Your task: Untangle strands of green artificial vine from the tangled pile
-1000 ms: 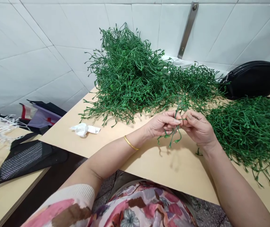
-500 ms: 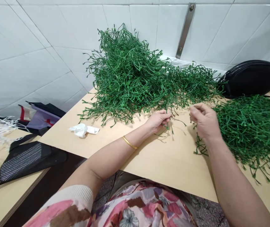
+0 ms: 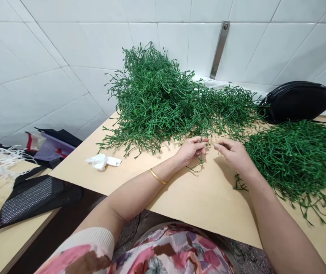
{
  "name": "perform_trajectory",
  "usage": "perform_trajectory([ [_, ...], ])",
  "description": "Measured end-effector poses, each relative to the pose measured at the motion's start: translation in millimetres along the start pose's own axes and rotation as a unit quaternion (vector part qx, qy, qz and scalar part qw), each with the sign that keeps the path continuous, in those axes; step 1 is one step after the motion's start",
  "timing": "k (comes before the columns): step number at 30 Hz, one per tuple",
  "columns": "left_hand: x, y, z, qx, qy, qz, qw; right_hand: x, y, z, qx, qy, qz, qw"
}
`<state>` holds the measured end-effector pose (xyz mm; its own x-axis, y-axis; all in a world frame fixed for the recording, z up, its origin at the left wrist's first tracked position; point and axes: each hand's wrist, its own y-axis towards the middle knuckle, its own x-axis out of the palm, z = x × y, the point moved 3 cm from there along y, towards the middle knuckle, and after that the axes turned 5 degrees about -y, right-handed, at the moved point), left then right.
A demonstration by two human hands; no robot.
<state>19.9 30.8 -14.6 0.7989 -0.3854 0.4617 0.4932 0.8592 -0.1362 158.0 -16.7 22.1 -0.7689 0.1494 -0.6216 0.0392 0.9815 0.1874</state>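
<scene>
My left hand pinches a thin green plastic stem, part of which hangs below the fingers. Just to its right is my right hand, thumb and fingers pressed together; anything between them is too small to make out. A small gap separates the two hands. Behind them rises a large tangled heap of green artificial stems with small budded tips. To the right of my right hand lies a second pile of similar stems.
The wooden table stands against a tiled wall. A black bag rests at the back right. Crumpled white tissue lies left of my arm. On a lower surface are white strands and a black mesh bag.
My right hand has moved left, close to my left hand. Fewer stem ends now stick out from my left hand. The whole view has shifted slightly.
</scene>
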Motion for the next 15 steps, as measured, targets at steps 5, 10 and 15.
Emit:
perform_trajectory([
  [5,-0.1,-1,3,0.033,0.099,0.01,0.994,-80,-8,-7,0.012,-0.277,0.208,0.938],
  [10,-2.0,-1,6,0.132,0.271,0.043,0.952,-150,-8,27,0.022,-0.455,0.275,0.847],
  [15,-6.4,-1,8,0.154,0.316,0.083,0.933,-150,-21,30,-0.043,-0.419,0.311,0.852],
])
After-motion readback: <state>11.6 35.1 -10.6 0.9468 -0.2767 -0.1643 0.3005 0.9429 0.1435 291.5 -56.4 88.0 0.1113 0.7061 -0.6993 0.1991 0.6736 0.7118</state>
